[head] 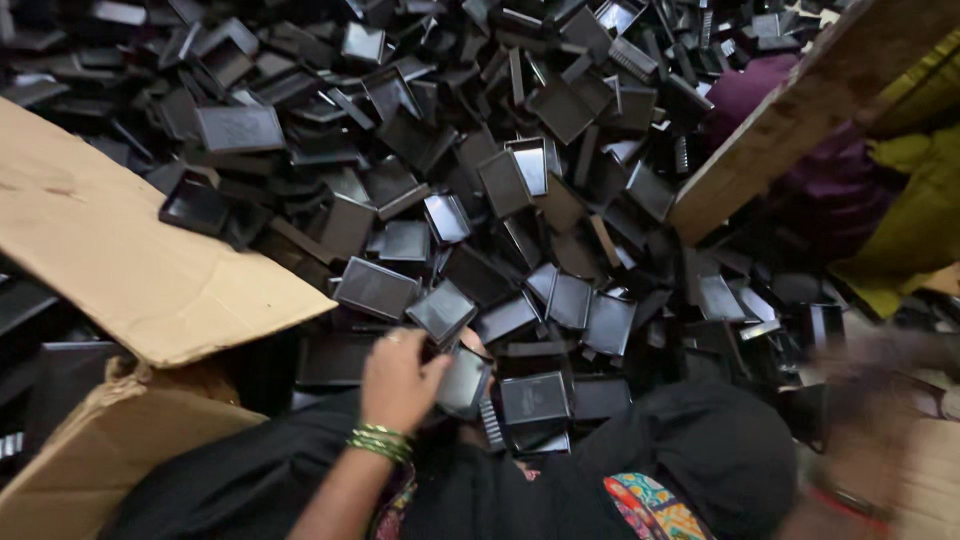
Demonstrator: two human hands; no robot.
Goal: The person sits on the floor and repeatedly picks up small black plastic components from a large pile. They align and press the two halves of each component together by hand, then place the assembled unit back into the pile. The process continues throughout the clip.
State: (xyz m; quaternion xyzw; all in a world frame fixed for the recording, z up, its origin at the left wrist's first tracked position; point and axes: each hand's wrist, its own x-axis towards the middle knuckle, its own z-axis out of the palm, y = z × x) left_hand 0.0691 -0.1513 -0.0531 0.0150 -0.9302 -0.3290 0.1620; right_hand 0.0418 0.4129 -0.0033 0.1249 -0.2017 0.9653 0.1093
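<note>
Mostly hidden grip, right hand blurred

Left hand (400, 378) sat low centre, seen from the back, fingers curled onto a small shallow black plastic tray (463, 380) at the near edge of the heap. Fingertips were hidden behind the tray, so grip depth was unclear. Green and gold bangles (379, 442) on that wrist. Right hand (868, 400) was a motion smear at the right edge; couldn't tell open or closed, or whether it held anything. Big pile of black plastic trays (480, 170) filled the upper frame, individual pieces hard to separate. Torn brown cardboard sheet (120, 250) covered the pile's left side, cut off by the frame. Wooden plank (800, 110) leaned in top right.
</note>
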